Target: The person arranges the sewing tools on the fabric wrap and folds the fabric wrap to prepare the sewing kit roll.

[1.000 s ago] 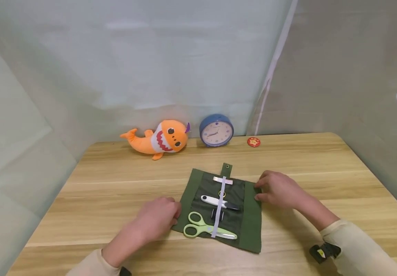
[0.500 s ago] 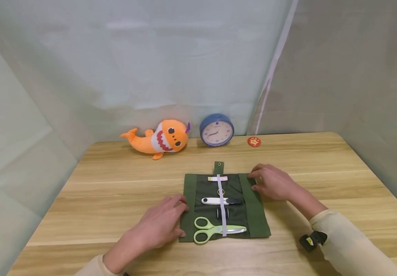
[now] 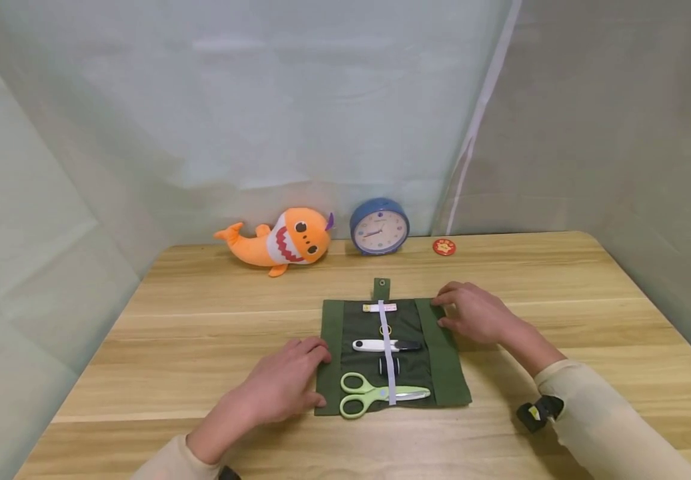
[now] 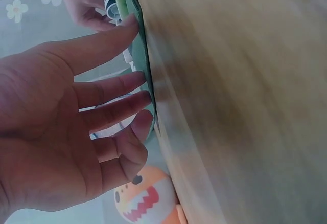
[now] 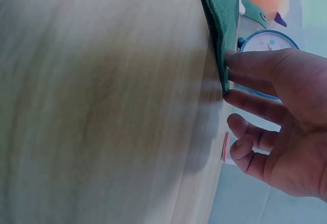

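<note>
A dark green fabric tool roll (image 3: 450,373) lies unfolded on the table, its snap tab (image 3: 382,288) toward the back. Under a pale elastic strap (image 3: 391,387) sit green-handled scissors (image 3: 367,398), a dark spool (image 3: 383,366), a slim white tool with a black end (image 3: 369,345), a small yellow ring (image 3: 381,331) and a short printed strip (image 3: 372,308). Fingertips of my left hand (image 3: 285,385) rest on the roll's left edge, fingers spread in the left wrist view. At the far right corner, my right hand (image 3: 479,313) touches the edge with thumb and fingertips; its other fingers are loosely bent.
Along the back of the wooden table (image 3: 201,373) are an orange plush shark (image 3: 291,239), a blue round clock (image 3: 379,228) and a red badge (image 3: 444,247). Fabric curtains (image 3: 261,120) stand behind and beside the table.
The roll has turned from slanted to nearly square with the table, both hands moving with it. Over the last half second the hands and roll barely differ.
</note>
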The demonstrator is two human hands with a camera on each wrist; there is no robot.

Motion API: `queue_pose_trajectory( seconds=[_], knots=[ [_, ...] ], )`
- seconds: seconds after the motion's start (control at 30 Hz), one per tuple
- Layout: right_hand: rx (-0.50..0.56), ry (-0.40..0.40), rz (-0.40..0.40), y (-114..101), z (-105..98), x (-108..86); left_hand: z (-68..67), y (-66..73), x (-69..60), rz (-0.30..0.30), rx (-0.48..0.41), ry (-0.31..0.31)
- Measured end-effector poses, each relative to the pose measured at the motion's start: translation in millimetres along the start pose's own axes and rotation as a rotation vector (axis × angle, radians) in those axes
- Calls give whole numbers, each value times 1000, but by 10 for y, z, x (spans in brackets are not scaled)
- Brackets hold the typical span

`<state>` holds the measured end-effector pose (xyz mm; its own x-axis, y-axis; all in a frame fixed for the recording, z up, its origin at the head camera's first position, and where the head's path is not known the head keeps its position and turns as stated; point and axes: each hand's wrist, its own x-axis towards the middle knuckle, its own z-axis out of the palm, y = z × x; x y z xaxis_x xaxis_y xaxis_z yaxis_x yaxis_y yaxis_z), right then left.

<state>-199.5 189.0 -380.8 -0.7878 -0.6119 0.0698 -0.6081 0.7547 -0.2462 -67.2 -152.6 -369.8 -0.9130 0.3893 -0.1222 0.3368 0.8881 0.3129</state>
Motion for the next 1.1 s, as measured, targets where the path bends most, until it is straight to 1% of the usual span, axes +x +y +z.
queue_pose_trajectory(
  seconds=[0.13,0.23,0.3,0.4,0.57,0.67,0.73,0.8,0.93,1.0,1.1],
  knots=[
    [-2,2,5,-2,17,8,11,-12,-3,8,19,11],
    [-1,3,19,-29,13,-8,23,-12,-18,37,63,29],
    [3,14,18,-75,-11,-54,34,-7,-43,65,96,43],
    [30,24,0,-191,-72,-201,43,6,-103,112,139,60],
    [62,22,-94,-387,-106,-558,52,16,-156,168,176,58],
    [37,5,-156,-464,-40,-744,65,21,-152,179,188,54],
    [0,-9,-182,-510,23,-837,68,32,-153,173,190,52],
    [-51,-1,-209,-544,87,-903,67,44,-155,163,195,48],
    [-129,85,-253,-557,168,-973,57,83,-155,164,240,29],
    [-118,98,-251,-543,167,-984,56,99,-157,173,257,20],
    [-58,78,-233,-504,136,-982,61,104,-163,190,241,26]
  ],
)
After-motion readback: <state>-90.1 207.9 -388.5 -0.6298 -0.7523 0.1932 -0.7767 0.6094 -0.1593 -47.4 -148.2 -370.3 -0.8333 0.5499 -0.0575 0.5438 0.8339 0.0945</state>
